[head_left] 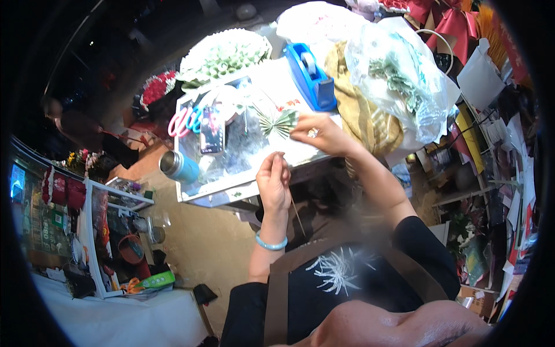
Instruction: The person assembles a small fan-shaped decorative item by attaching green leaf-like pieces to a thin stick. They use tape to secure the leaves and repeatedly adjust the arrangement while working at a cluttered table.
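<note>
In front of my chest, my left hand is closed on a thin stick that slants down from it toward my apron. My right hand is up and to the right of it, above the table, with thumb and fingers pinched. A green pleated fan-shaped piece lies against those fingertips on their left. Whether the pinch grips its edge or something finer cannot be made out. Just beyond the right hand stands a blue tape dispenser.
On the table are a phone, pink-handled scissors, a blue thermos and a round pale-green bouquet. A clear plastic bag with green folded pieces sits at right by a tan cloth. A person is far left.
</note>
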Motion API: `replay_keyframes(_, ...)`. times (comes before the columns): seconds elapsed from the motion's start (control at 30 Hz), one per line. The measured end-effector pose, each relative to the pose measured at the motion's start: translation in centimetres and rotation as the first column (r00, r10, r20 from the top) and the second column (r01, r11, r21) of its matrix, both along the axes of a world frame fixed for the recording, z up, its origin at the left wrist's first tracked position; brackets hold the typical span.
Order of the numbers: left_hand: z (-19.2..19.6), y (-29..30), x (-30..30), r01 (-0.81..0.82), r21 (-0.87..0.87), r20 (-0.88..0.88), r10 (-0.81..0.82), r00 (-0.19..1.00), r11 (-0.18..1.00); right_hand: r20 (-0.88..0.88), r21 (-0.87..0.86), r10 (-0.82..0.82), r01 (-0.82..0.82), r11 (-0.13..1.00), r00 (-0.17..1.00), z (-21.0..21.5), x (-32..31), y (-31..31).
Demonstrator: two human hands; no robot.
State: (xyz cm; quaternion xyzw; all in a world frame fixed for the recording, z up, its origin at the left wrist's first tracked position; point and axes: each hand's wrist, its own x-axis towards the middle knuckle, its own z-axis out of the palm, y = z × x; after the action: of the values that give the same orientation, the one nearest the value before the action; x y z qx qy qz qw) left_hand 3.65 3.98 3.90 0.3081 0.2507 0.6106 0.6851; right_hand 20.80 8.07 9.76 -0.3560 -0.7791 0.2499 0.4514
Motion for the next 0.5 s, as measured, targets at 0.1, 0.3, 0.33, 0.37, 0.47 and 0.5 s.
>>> replay_keyframes(0.1, 0.2, 0.2, -0.5, -0.03, 0.056, 0.108, 0.023, 0.994, 0.998, -0.172, 0.161, -0.483, 0.509, 0.846, 0.858, -0.1, 4.6, 4.1)
replay_keyframes(0.3, -0.3, -0.8, 0.0, 0.054, 0.006, 0.141, -0.054, 0.988, 0.999, -0.087, -0.281, -0.564, 0.522, 0.805, 0.821, -2.6, 8.5, 11.3)
replay_keyframes(0.33, -0.3, -0.9, 0.2, 0.069, 0.006, 0.157, -0.069, 0.985, 0.998, -0.185, -0.415, -0.529, 0.422, 0.806, 0.828, -2.5, 8.3, 11.9)
replay_keyframes(0.37, -0.2, -1.1, 0.2, 0.072, 0.006, 0.152, -0.072, 0.986, 0.997, -0.256, -0.516, -0.495, 0.316, 0.796, 0.83, -2.0, 8.4, 12.2)
replay_keyframes(0.47, -0.2, -1.4, 0.3, 0.074, -0.008, 0.15, -0.072, 0.986, 0.997, -0.38, -0.457, -0.445, 0.254, 0.853, 0.811, -0.4, 7.4, 11.8)
replay_keyframes(0.5, -0.2, -1.5, 0.2, 0.071, -0.008, 0.141, -0.069, 0.988, 0.997, -0.414, -0.381, -0.432, 0.279, 0.881, 0.801, 0.1, 7.0, 11.1)
